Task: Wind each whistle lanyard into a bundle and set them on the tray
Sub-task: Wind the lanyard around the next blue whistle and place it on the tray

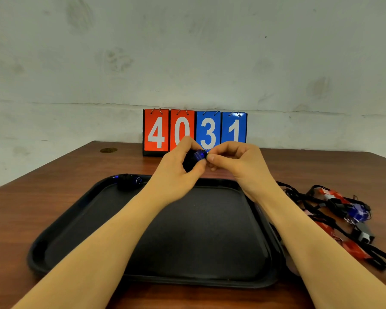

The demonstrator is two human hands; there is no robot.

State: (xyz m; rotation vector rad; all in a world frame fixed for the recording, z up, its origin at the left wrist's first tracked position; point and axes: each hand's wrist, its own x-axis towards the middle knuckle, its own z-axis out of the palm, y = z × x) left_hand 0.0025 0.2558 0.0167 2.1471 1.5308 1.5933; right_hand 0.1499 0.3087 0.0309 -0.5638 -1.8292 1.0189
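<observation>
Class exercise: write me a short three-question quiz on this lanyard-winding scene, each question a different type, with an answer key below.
1. True or false: one wound bundle already lies in the far left corner of the tray.
2. Multiple choice: the loose pile of lanyards lies (A) on the tray, (B) on the table right of the tray, (C) behind the scoreboard.
3. Fill in: the left hand holds a ____ whistle bundle while the right hand pinches at its end.

Key: 1 true; 2 B; 3 blue.

Bare room (stained wall [187,52]), desk [54,197].
</observation>
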